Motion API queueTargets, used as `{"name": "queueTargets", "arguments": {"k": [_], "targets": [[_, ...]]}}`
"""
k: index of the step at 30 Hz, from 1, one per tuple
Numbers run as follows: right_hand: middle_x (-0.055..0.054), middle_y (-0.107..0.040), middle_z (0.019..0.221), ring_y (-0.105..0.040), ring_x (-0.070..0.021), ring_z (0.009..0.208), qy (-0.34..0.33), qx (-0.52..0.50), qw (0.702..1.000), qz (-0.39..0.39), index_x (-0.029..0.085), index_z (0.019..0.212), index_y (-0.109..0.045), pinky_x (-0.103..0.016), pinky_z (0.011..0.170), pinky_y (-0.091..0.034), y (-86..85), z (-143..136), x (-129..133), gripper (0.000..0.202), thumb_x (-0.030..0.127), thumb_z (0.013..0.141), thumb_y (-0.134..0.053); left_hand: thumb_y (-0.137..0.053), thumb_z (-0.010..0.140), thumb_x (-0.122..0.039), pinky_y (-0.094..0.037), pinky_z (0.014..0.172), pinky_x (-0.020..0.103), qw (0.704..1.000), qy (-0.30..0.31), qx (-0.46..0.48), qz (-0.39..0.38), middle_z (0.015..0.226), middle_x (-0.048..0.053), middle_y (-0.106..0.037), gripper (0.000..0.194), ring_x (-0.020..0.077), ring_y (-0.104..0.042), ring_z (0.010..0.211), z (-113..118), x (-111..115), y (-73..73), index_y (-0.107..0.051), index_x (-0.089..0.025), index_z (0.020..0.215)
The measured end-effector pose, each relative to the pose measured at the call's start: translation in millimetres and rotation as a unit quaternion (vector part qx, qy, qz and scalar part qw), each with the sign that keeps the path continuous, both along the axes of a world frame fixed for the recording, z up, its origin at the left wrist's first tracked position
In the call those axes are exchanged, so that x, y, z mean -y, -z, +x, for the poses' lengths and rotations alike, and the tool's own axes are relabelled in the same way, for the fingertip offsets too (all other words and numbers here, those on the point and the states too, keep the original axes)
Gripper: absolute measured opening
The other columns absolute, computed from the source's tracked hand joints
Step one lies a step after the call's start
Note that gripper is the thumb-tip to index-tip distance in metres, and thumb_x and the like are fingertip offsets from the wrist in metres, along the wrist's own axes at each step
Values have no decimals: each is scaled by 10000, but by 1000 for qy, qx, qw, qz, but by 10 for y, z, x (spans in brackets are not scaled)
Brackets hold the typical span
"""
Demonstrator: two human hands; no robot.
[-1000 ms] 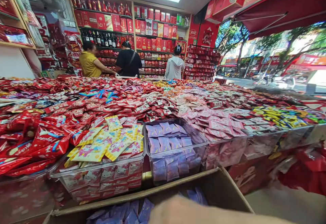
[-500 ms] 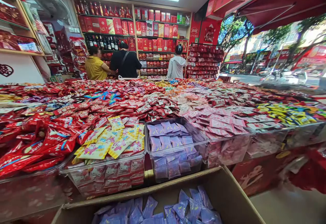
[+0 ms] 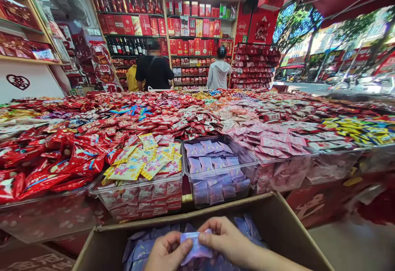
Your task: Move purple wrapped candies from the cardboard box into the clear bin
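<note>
Head view is showing me both hands low in the frame, over the open cardboard box (image 3: 277,217) of purple sachets: my left hand (image 3: 166,252) and right hand (image 3: 226,240) are pinching the same purple sachet (image 3: 195,248) between thumb and fingers, each closed on one end of it. Just beyond the box, the clear bin (image 3: 247,172) is sitting partly filled with matching purple packets, beside the bin of yellow and pink packets (image 3: 145,164), while three people are standing at the far shelves (image 3: 191,24).
</note>
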State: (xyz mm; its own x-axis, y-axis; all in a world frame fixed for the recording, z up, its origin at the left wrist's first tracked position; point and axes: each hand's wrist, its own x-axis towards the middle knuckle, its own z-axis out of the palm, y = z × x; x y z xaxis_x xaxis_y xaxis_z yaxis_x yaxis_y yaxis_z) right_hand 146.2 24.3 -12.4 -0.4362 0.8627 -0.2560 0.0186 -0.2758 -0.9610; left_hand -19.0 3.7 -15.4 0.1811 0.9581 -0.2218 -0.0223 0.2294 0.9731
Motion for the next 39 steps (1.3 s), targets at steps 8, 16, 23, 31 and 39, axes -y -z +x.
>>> {"name": "queueTargets", "arguments": {"k": [8,16,23,31,39], "targets": [[8,-560,579,-492,-75,496,26,-122,992,-28,98,755,-563,-205,471,-398,-229,44,65,346,394,606,-666,-660,658,-299,-366,464,152,999,-32,34,1,479,-38,-593,193,68,-451,463,58,68,-351,-650,-126,573],[3,-567,533,-523,-95,469,0,-131,991,-28,112,670,-514,-231,471,-429,-252,88,47,331,360,558,-703,-736,572,-200,-491,641,221,996,-29,80,-17,752,13,-711,321,149,-626,707,66,106,-348,-597,-178,861],[16,-554,641,-485,-75,557,40,-72,995,63,128,760,-559,-204,520,-391,-236,107,90,246,341,660,-630,-653,671,-242,-439,580,166,1000,-8,8,15,678,-22,-664,127,102,-545,615,10,115,-392,-650,-171,777],[29,-529,554,-414,-59,523,55,-59,996,26,113,605,-563,-194,514,-322,-249,125,88,213,308,646,-639,-626,689,-269,-370,508,155,998,-23,-52,37,561,-43,-574,117,89,-448,537,14,108,-360,-658,-162,655],[-15,-592,583,-467,-88,524,51,14,996,71,106,653,-644,-200,491,-351,-282,119,99,217,320,618,-652,-688,600,-343,-394,490,167,996,-86,-10,13,546,-20,-605,187,109,-479,531,25,125,-299,-666,-161,636]]}}
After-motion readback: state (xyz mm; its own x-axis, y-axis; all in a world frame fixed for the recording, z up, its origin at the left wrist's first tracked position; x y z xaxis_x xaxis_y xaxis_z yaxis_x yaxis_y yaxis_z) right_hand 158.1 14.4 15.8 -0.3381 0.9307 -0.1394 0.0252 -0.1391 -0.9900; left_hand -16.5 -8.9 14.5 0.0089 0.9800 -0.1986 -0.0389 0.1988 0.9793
